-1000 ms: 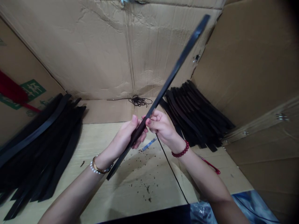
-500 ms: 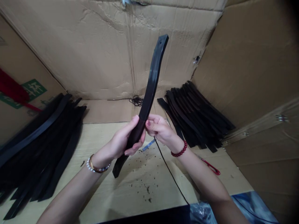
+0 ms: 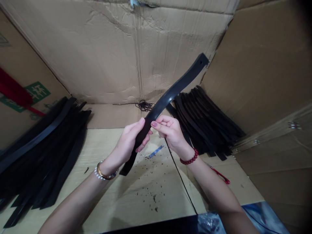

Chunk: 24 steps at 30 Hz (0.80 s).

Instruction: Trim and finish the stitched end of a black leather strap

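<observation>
A long, curved black strip (image 3: pixel 168 96) slants from lower left to upper right above the table, with a small hole near its upper end. My left hand (image 3: pixel 133 138) is wrapped round its lower part, thumb on top. My right hand (image 3: pixel 168 131) is pinched at the strip's right edge, close to the left thumb. A thin black cord (image 3: pixel 179 174) runs from under my right hand down to the table's front edge. Dark matte wrapping covers the strip's middle between the hands.
Piles of black strips lie at the left (image 3: pixel 48 149) and right (image 3: pixel 204 120). A blue-and-white pen-like tool (image 3: pixel 156 151), dark crumbs (image 3: pixel 154 197) and a red tool (image 3: pixel 220 175) lie on the table (image 3: pixel 107 201). Tangled cord (image 3: pixel 144 105) sits by the cardboard wall (image 3: pixel 104 55).
The strip's upper end has swung right and down, so it slants more. My left hand has turned with it, and my right hand has shifted slightly at its edge.
</observation>
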Available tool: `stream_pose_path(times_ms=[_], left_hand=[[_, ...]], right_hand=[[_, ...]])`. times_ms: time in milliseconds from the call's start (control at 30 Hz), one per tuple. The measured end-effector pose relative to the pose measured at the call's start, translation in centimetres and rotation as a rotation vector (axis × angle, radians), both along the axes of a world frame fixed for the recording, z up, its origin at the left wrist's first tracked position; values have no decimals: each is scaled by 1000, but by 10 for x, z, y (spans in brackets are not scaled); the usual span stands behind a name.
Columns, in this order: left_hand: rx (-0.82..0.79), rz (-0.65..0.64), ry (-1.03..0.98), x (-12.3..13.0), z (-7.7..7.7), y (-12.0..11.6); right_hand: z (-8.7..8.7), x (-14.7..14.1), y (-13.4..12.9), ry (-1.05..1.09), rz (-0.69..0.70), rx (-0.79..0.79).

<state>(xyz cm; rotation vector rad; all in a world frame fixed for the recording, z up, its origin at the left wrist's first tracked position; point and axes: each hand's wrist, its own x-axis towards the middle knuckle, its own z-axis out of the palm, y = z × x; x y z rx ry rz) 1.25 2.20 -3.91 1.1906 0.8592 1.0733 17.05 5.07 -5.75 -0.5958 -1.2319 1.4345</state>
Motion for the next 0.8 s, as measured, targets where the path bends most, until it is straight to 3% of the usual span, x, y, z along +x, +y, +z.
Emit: stream_pose_path(times_ms=[200,267,533,667,800], left_hand=[[-259,-398,-69,-7,-1,-1],[-261,-450,-56,-6,-2,-2],[89,-110,61,4,-5,0],[20,-31,32,2,-2,0],[-192,-168,32,0,-2,-3]], right_hand=[[0,2,-2,12,288,-68],[1,3,-1,3,305,-59],[7,-2,-4,17,25,-103],[3,-4,-2,25,23,-102],[-4,-2,3,50,218,-144]])
